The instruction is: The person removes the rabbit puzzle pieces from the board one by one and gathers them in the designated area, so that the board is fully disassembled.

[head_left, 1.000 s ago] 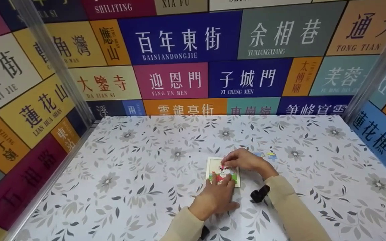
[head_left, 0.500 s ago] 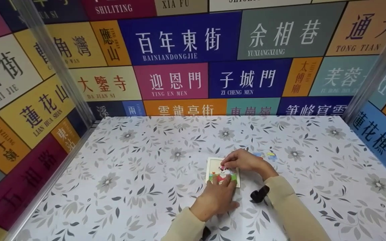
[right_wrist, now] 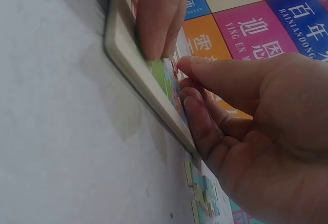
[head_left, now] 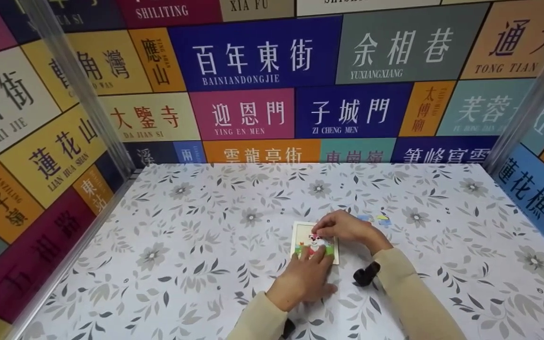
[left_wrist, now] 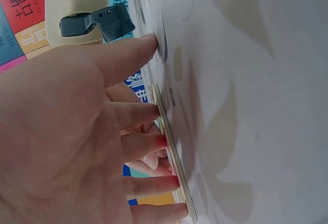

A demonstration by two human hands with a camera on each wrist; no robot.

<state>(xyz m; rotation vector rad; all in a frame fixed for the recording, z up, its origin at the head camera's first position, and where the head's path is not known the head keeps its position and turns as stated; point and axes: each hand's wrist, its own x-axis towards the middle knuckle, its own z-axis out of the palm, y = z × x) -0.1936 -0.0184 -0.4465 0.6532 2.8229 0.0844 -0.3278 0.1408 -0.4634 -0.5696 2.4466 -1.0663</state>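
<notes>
Resting across the near part of the puzzle board (head_left: 303, 230), the left hand (head_left: 301, 278) has its fingers spread slightly apart, thumb out to the side. The right hand (head_left: 345, 225) curls over the board's far part, thumb and fingertips close together at the head of the printed animal (head_left: 316, 240); whether they clamp a piece, I cannot tell. Compared with a second ago, hardly anything differs: both hands hold nearly the same places, so the work seems to be at one spot and, I judge, unfinished. The board lies flat on the patterned tablecloth (head_left: 182, 293) between the hands. Loose puzzle pieces (head_left: 384, 219) lie beyond the right hand, partly hidden by it; their number is unclear. The left fingers cover the picture's near part, and both sleeves (head_left: 260, 318) run off the bottom edge.
</notes>
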